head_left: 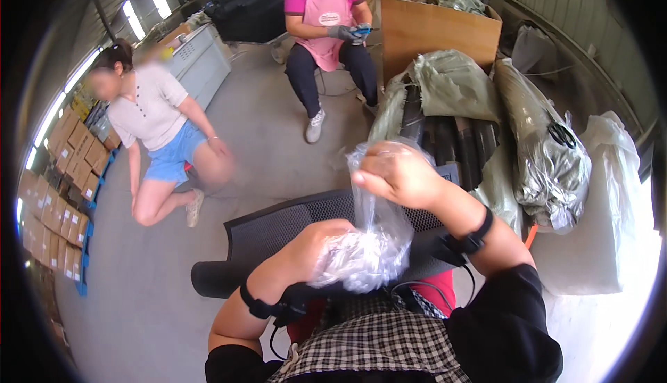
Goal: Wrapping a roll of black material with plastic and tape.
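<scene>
Gripping a clear plastic bag, right hand clenched round its top, left hand clasping lower, black mesh beneath

The grey floor bears blue pallets at left and a white sack at right.

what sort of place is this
Probably a workshop or warehouse: cardboard boxes are stacked on blue pallets, a big open carton stands behind, and plastic sheeting covers dark rolls.
</scene>
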The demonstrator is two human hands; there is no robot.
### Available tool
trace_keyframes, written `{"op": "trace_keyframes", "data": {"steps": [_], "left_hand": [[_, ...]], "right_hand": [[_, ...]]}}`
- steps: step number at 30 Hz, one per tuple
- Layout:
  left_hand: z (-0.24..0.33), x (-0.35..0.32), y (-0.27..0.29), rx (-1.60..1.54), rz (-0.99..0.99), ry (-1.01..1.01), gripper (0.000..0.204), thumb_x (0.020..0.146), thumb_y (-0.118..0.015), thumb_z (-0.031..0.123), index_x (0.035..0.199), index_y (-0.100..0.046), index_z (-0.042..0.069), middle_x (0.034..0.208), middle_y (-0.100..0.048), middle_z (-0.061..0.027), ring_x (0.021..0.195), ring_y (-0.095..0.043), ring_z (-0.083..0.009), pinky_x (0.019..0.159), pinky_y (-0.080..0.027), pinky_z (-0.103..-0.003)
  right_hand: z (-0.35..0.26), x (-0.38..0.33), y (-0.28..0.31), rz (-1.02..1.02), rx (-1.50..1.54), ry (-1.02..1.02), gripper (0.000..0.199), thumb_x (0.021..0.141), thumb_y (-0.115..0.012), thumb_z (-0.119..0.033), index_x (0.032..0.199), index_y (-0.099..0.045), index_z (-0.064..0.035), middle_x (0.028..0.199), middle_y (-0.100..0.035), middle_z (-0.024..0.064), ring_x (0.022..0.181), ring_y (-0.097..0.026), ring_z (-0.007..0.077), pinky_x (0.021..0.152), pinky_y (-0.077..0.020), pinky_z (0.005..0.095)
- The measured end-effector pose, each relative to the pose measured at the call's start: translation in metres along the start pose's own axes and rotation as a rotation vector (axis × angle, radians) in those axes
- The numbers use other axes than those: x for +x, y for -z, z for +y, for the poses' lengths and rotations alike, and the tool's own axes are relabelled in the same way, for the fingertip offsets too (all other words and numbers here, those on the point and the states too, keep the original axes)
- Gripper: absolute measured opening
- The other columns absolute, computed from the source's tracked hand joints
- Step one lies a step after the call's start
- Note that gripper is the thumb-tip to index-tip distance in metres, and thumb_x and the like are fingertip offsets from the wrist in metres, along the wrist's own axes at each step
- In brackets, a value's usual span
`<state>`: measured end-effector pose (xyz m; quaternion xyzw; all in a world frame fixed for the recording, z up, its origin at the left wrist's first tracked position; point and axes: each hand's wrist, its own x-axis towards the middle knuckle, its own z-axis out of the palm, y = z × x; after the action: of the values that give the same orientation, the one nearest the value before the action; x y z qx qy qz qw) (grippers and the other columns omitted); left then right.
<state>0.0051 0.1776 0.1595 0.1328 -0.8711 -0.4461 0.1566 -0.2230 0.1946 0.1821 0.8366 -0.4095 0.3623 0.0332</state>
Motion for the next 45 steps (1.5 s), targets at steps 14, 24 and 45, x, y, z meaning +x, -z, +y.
{"op": "trace_keyframes", "data": {"steps": [14,24,45], "left_hand": [[-0.050,0.006,0.017,0.699,0.386,0.390,0.017,0.072,-0.059,0.011,0.088,-0.060,0.004,0.097,-0.056,-0.0211,0.087,-0.055,-0.0344,0.070,-0.044,-0.037],[-0.037,-0.001,0.004,-0.599,0.738,-0.181,0.038,0.078,-0.058,0.003,0.113,-0.045,0.002,0.114,-0.050,-0.0095,0.102,-0.050,-0.0184,0.086,-0.043,-0.032],[-0.032,0.003,-0.025,-1.077,0.719,0.035,0.024,0.082,-0.050,0.004,0.105,-0.052,0.000,0.101,-0.057,-0.0072,0.087,-0.056,-0.0155,0.072,-0.045,-0.026]], "right_hand": [[-0.009,-0.026,-0.025,-0.546,-0.041,-0.374,0.026,0.082,-0.052,-0.031,0.087,-0.058,-0.0060,0.076,-0.062,0.0088,0.067,-0.060,0.0221,0.059,-0.0482,0.0328],[0.011,-0.016,-0.078,-0.118,1.274,-0.758,0.031,0.086,-0.048,-0.030,0.081,-0.060,-0.0018,0.062,-0.052,0.0038,0.055,-0.053,0.0155,0.051,-0.0439,0.0303],[-0.034,-0.047,-0.088,-0.007,0.758,-0.609,0.017,0.086,-0.043,-0.008,0.096,-0.055,-0.0020,0.068,-0.053,0.0034,0.062,-0.051,0.0128,0.059,-0.0431,0.0261]]}}
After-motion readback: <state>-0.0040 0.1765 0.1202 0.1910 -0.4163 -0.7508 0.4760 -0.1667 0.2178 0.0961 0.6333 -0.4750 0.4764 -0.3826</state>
